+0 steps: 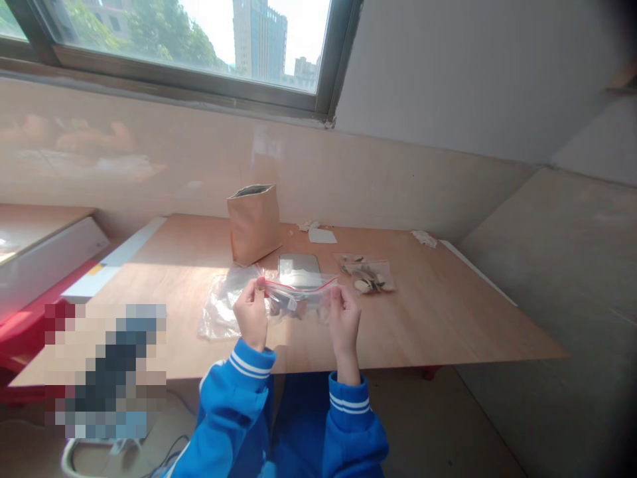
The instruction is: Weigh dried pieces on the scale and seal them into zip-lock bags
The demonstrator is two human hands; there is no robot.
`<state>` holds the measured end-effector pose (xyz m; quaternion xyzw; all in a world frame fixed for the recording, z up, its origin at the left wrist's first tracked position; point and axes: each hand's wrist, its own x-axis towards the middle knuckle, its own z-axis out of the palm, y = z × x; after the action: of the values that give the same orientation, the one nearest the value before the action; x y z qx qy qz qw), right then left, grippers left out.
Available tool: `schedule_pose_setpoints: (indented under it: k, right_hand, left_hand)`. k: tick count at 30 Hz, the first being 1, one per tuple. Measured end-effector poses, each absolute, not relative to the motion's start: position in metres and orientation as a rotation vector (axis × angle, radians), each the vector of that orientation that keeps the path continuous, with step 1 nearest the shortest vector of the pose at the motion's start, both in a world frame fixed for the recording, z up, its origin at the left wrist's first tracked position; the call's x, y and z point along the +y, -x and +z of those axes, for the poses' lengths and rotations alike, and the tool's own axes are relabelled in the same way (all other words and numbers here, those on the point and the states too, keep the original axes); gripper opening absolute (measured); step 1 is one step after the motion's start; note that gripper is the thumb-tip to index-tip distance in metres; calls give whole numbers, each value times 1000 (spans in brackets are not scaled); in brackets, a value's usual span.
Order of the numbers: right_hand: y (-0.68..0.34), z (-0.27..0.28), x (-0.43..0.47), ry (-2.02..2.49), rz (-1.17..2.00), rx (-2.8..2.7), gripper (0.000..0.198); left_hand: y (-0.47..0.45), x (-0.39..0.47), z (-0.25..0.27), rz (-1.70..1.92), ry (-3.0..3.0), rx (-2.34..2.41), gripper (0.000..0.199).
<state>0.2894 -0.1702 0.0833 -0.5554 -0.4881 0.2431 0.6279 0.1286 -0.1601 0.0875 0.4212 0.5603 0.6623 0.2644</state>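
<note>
Between my two hands a clear zip bag with a red seal line is stretched above the table. My left hand pinches its top left corner. At the top right corner, my right hand grips it with fingers curled. Dark and pale pieces show through the plastic, too blurred to name. Behind the held bag lies a scale-like flat device, partly covered from view. To its right rest filled zip bags of pale and dark slices. Crumpled clear plastic bags lie beside my left hand.
A brown paper pouch stands open-topped at the back of the wooden table. A white paper and crumpled tissue lie near the wall. A red stool is at left.
</note>
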Motion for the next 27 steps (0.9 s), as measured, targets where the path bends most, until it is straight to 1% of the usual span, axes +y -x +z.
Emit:
schedule_pose_setpoints:
  k: [4, 7, 9, 12, 14, 19, 21, 23, 25, 27]
  right_hand:
    - [-287, 81, -170, 1057, 810, -1152, 34]
    - [-286, 79, -170, 1004, 906, -1185, 30]
    - [-287, 78, -170, 1026, 892, -1155, 30]
    - [-286, 75, -169, 1077, 770, -981, 31]
    - [-282, 74, -168, 1077, 742, -907, 30]
    - [-270, 72, -165, 1064, 777, -1050, 29]
    - [-272, 70, -164, 1099, 708, -978, 30]
    - [-275, 67, -163, 1126, 660, -880, 30]
    - [-277, 65, -162, 1110, 698, -898, 30]
    - [-277, 65, -162, 1057, 771, -979, 29]
  left_hand:
    - [-138, -157, 87, 1766, -1249, 1537, 40]
    - [-146, -158, 82, 1773, -1289, 1579, 39]
    - [-148, -159, 80, 1782, -1276, 1618, 40]
    - [-146, -160, 83, 1843, -1173, 1701, 42]
    - [-146, -160, 88, 1889, -1146, 1748, 42]
    - [-153, -160, 96, 1751, -1636, 1574, 33]
    - [-153, -160, 98, 1797, -1643, 1595, 31]
    - [-152, -160, 100, 1909, -1484, 1725, 33]
    - [-153, -160, 103, 1935, -1442, 1771, 35]
    - [-155, -160, 105, 1854, -1623, 1638, 34]
